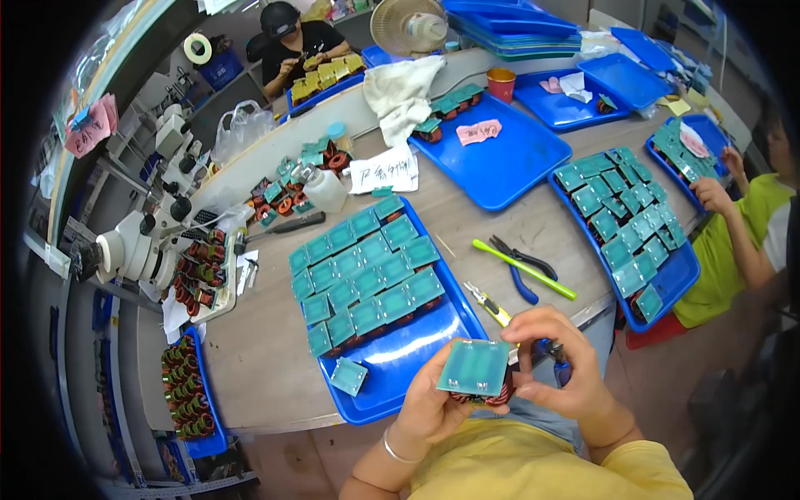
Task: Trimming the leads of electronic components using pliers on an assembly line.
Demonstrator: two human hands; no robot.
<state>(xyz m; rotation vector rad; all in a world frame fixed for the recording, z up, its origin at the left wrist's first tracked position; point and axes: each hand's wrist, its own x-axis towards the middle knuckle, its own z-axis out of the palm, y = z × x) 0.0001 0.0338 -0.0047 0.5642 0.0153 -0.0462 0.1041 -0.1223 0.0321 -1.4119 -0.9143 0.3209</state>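
Close in front of me, my left hand (423, 407) grips a square green circuit board (475, 367) by its side. Red-wound coils (483, 400) show under the board. My right hand (577, 385) is curled round a blue-handled hand tool (557, 363) at the board's right edge; its working end is hidden, so its exact kind is unclear. Just beyond lies a blue tray (396, 387) with rows of similar boards (367, 283), and one single board (348, 377) sits apart near its front. A yellow-handled tool (487, 302) lies beyond my right hand.
Pliers (523, 279) and a bright green stick (529, 271) lie on the table. A filled tray (679, 283) stands at right, near a co-worker in green (733, 267). At left are a microscope (125, 250) and a coil tray (204, 392). Another person works behind the divider (275, 133).
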